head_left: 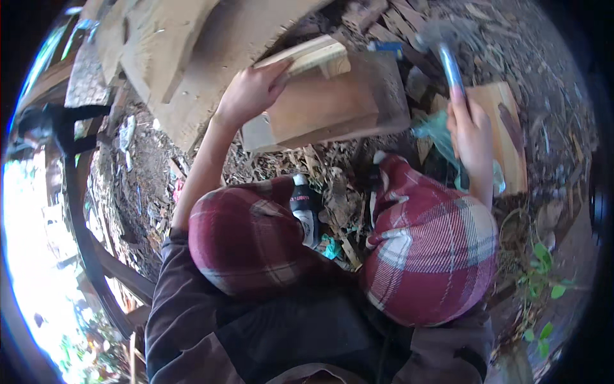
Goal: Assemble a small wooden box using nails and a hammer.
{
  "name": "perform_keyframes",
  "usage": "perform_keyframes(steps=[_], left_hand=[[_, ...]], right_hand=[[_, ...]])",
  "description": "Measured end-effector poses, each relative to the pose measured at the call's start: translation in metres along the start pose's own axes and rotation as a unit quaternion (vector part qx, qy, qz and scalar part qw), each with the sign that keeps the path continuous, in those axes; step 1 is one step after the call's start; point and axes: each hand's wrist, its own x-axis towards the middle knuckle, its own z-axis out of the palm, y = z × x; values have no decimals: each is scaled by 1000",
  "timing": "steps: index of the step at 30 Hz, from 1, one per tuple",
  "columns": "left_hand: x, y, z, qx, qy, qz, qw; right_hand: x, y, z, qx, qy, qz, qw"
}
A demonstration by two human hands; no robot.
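My left hand [252, 93] is closed around the near end of a pale wooden strip [313, 54]. A short wooden block [338, 66] sits against the strip's far end, and I cannot tell whether the two are joined. Beneath them lies a broad, thick wooden block [326, 105] on the ground in front of my feet. Off to the right, my right hand [471, 128] grips a hammer [450, 67] by its handle. The hammer's head is raised at the upper right, apart from the wood and blurred.
Large plywood offcuts [192, 64] lie at the upper left. A green plastic bag [438, 133] and a light board [502, 134] are beside my right hand. A small blue packet [387, 48] lies beyond the block. Wood chips cover the ground; a leafy plant [542, 256] grows at right.
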Motion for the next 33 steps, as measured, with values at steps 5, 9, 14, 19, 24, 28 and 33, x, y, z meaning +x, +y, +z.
perform_keyframes(steps=[5, 9, 14, 19, 24, 28, 33], left_hand=[[30, -51, -27, -114, 131, 42, 984], [44, -68, -63, -270, 58, -15, 961], [48, -66, -106, -286, -4, -54, 957], [42, -57, -97, -152, 18, -19, 988], [13, 29, -27, 60, -44, -126, 989], [-22, 16, 77, 174, 38, 25, 984], [-19, 3, 65, 30, 90, 34, 995]], right_hand=[[-11, 11, 3, 33, -15, -11, 999], [-20, 10, 8, 69, -38, 29, 996], [-22, 22, 14, 79, -38, 26, 996], [-19, 37, 25, 80, -30, 7, 996], [-20, 41, 23, 69, -38, 19, 997], [-21, 31, 33, 65, -58, 50, 995], [-21, 41, 32, 63, -61, 62, 994]])
